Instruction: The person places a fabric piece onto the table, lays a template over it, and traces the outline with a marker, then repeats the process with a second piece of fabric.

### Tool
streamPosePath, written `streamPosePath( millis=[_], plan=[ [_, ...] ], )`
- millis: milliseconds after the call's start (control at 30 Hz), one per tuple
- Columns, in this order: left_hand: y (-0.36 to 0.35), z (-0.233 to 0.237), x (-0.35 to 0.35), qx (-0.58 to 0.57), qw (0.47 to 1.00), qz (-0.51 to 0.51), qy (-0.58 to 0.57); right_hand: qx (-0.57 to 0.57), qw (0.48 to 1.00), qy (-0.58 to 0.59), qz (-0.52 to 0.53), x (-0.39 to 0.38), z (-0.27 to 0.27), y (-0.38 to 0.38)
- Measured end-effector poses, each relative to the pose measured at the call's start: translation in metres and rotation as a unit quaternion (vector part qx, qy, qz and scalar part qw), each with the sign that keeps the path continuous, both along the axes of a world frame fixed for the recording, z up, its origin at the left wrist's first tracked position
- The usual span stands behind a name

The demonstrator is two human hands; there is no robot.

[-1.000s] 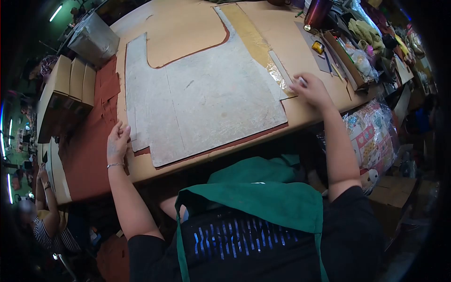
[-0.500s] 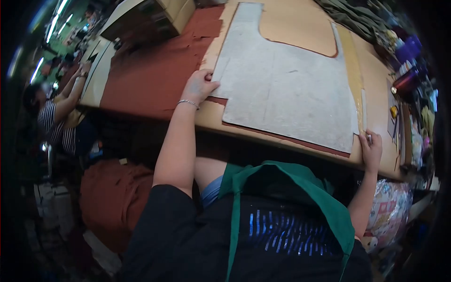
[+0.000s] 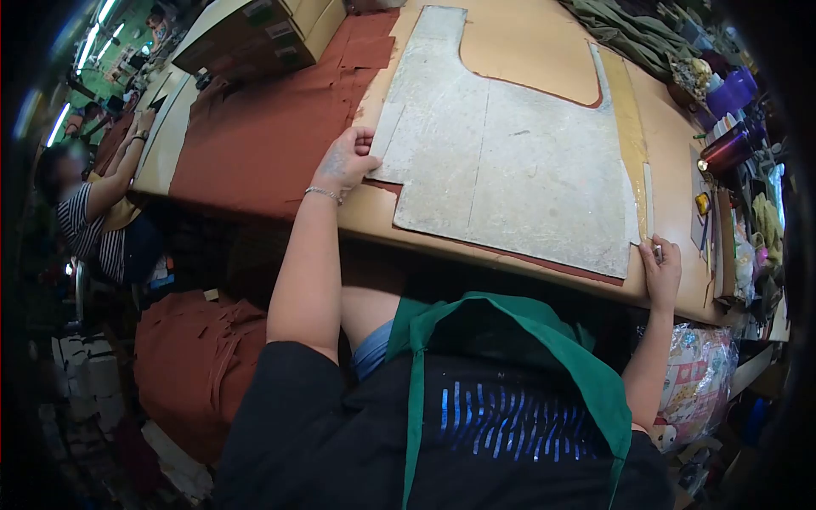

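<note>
A large grey pattern template [image 3: 518, 161] lies flat on the table with reddish-brown fabric [image 3: 586, 272] showing along its lower edge. My left hand [image 3: 347, 160] is at the template's left edge, thumb and bent fingers closed on its lower left corner. At the lower right corner is my right hand [image 3: 661, 270], its fingers curled in a pinch beside the template's edge. Something small and pale shows between those fingers, too small to name. A strip of yellowish tape [image 3: 631, 127] runs up the table along the template's right side.
More reddish-brown fabric [image 3: 263, 144] spreads left, below a cardboard box [image 3: 255, 38]. Dark green cloth [image 3: 629, 34], a purple container [image 3: 733, 92] and a yellow tape measure [image 3: 702, 203] lie right. A person in a striped top [image 3: 81, 217] works at far left.
The view has shifted slightly, moving the scene a little left in the picture. Both hands stay at the same template corners. My left fingers look slightly less curled.
</note>
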State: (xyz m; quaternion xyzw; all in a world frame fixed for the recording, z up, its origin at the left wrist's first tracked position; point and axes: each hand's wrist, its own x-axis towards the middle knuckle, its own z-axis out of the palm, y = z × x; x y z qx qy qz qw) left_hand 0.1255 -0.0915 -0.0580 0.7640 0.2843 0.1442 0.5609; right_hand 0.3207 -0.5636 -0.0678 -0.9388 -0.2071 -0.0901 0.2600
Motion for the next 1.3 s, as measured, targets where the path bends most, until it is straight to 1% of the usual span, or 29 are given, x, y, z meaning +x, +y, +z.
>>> streamPosePath(
  millis=[133, 233, 300, 367, 467, 533, 567, 667, 767, 800, 867, 933, 1033, 1133, 1233, 1300],
  plan=[
    [0.006, -0.012, 0.000, 0.022, 1.000, -0.016, -0.009, 0.009, 1.000, -0.015, -0.002, -0.001, 0.000, 0.000],
    [-0.002, -0.005, -0.002, 0.023, 0.999, -0.023, -0.011, 0.009, 0.999, -0.033, 0.000, -0.002, -0.001, 0.000],
    [0.001, -0.003, -0.004, 0.026, 0.998, -0.062, 0.012, 0.017, 0.999, -0.037, -0.012, -0.003, -0.003, 0.001],
    [0.002, -0.009, -0.004, -0.025, 0.998, -0.042, -0.025, 0.027, 0.999, -0.033, -0.020, -0.005, -0.001, 0.002],
    [0.004, -0.012, -0.008, -0.044, 0.996, -0.059, -0.055, 0.037, 0.999, -0.024, -0.024, -0.008, 0.004, 0.005],
    [0.006, -0.013, -0.008, -0.022, 0.998, -0.057, -0.032, 0.042, 0.999, -0.011, -0.032, -0.008, 0.004, 0.005],
    [0.007, -0.013, -0.008, -0.011, 0.998, -0.054, -0.021, 0.046, 0.998, -0.005, -0.033, -0.008, 0.004, 0.005],
    [0.016, -0.023, -0.006, 0.097, 0.994, -0.058, 0.010, 0.050, 0.998, 0.004, -0.032, -0.006, 0.003, 0.004],
    [0.009, -0.025, -0.005, 0.304, 0.950, -0.045, 0.046, 0.038, 0.999, -0.004, -0.023, -0.004, 0.003, 0.003],
    [0.006, -0.027, -0.005, 0.345, 0.935, -0.043, 0.067, 0.031, 0.999, 0.006, -0.026, -0.003, 0.004, 0.004],
    [-0.007, -0.015, -0.005, 0.387, 0.917, -0.033, 0.089, 0.019, 0.999, 0.005, -0.026, -0.003, 0.005, 0.004],
    [-0.013, -0.012, -0.006, 0.417, 0.902, -0.033, 0.109, 0.012, 1.000, 0.006, -0.027, -0.004, 0.006, 0.004],
    [-0.017, -0.010, -0.007, 0.411, 0.902, -0.028, 0.127, -0.010, 0.999, 0.014, -0.047, -0.007, 0.009, 0.008],
    [-0.020, -0.010, -0.007, 0.407, 0.904, -0.023, 0.131, -0.010, 0.999, -0.008, -0.032, -0.004, 0.003, 0.005],
    [-0.018, -0.012, -0.008, 0.400, 0.907, -0.023, 0.132, -0.012, 0.999, 0.005, -0.038, -0.004, 0.005, 0.005],
    [-0.012, -0.011, -0.009, 0.430, 0.890, -0.042, 0.149, -0.012, 0.999, -0.025, -0.024, -0.002, 0.001, 0.004]
  ],
)
